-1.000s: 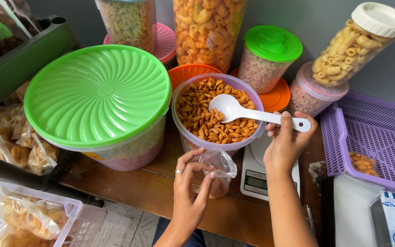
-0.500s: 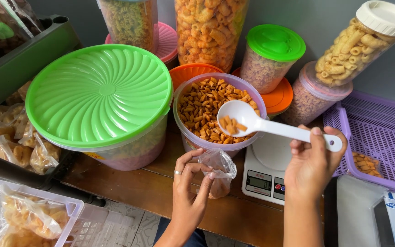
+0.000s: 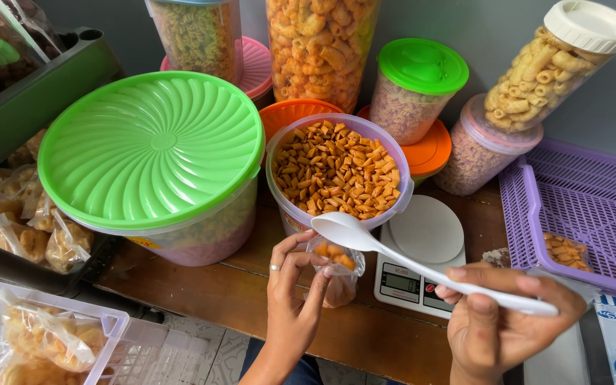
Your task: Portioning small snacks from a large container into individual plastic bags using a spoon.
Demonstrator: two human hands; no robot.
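Left hand [image 3: 290,299] pinches the small bag [image 3: 335,269] open, a few snacks inside; right hand [image 3: 497,324] grips the white spoon [image 3: 393,255] tipped over it, mostly unfilled.

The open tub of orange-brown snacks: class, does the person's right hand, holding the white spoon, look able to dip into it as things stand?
Probably yes: the tub has no lid, and nothing lies between it and the spoon in the right hand.

Spoon [image 3: 408,264] — now tipped over bag [image 3: 336,267]
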